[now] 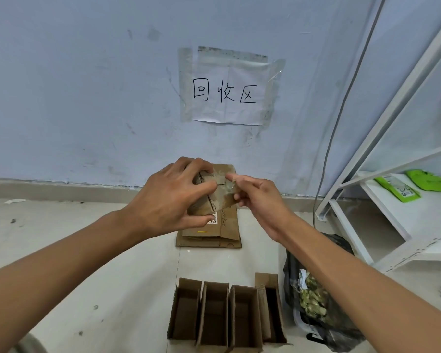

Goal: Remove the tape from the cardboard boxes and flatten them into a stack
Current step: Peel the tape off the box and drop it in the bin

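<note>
The wall [87, 85] is filling the upper half of the view, meeting the floor [87, 250] along a grey skirting edge. A paper sign [227, 90] is hanging taped to it above the hands. A white rack [397, 159] is leaning into the right side, its lowest shelf carrying green packets [397, 188], and a cable [341, 110] is running down the wall beside its post. The floor to the left is lying open and bare apart from small specks.

A stack [209, 238] of flattened cardboard is lying on the floor against the wall, its near edge squared off. Nearer the camera, four open boxes [227, 317] are standing side by side, touching, mouths up. Just right of them a black bag [323, 301] is sitting open with scraps inside.

Above the stack, the left hand [173, 197] is clasping a small box [211, 197] in a full grip, fingers wrapping its top and thumb under its near edge. The right hand [257, 197] is pinching a strip of clear tape [227, 183] between thumb and forefinger at the box's right edge, the strip partly lifting off the flap seam.
</note>
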Action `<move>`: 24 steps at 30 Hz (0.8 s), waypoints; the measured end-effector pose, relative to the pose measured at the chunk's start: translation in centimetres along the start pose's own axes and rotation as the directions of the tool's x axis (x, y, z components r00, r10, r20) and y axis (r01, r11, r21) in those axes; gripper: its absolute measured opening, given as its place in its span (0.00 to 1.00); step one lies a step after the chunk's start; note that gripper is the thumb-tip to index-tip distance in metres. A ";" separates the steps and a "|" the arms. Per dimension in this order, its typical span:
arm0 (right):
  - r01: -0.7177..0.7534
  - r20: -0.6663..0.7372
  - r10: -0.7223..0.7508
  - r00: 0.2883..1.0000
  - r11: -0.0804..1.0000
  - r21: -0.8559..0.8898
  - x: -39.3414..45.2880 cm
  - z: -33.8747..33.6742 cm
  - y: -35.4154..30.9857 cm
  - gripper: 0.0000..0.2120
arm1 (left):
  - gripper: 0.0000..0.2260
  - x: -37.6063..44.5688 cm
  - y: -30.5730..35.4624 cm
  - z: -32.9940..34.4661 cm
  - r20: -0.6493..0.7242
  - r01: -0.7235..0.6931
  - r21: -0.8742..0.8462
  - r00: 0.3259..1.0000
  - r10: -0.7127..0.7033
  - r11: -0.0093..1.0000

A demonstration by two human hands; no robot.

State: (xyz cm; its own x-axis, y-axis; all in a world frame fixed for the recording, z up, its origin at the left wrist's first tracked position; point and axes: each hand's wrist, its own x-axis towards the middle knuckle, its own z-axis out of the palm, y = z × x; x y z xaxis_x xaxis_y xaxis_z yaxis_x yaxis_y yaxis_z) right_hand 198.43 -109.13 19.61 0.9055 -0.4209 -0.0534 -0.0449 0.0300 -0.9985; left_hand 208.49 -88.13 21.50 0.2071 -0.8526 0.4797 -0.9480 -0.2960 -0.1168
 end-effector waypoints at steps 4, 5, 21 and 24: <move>0.026 -0.041 -0.039 0.998 0.962 -0.273 -0.3 -0.5 0.1 0.06 | 0.23 0.2 0.6 -0.1 -0.008 0.018 0.004 1.000 -0.018 1.000; 0.003 -0.028 -0.012 1.000 0.951 -0.309 -0.3 -0.6 0.0 0.04 | 0.23 0.3 0.6 -0.2 -0.003 0.014 0.010 1.000 -0.014 1.000; -0.152 0.065 0.153 0.986 0.988 -0.021 -0.5 -3.5 -0.7 0.07 | 0.21 0.1 -1.0 -0.6 0.085 -0.033 -0.065 0.996 0.038 0.997; -0.159 0.013 0.158 0.987 0.983 0.093 -0.4 -3.4 -0.8 0.09 | 0.21 0.1 -1.1 -0.4 0.083 -0.040 -0.066 0.995 0.045 0.997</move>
State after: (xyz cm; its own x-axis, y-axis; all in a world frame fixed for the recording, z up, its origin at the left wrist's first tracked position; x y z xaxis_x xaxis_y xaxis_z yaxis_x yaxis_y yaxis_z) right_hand 196.67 -112.06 20.44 0.8925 -0.3986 -0.2108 -0.1489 0.1809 -0.9722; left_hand 209.44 -87.76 22.00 0.1836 -0.8981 0.3997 -0.9693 -0.2330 -0.0781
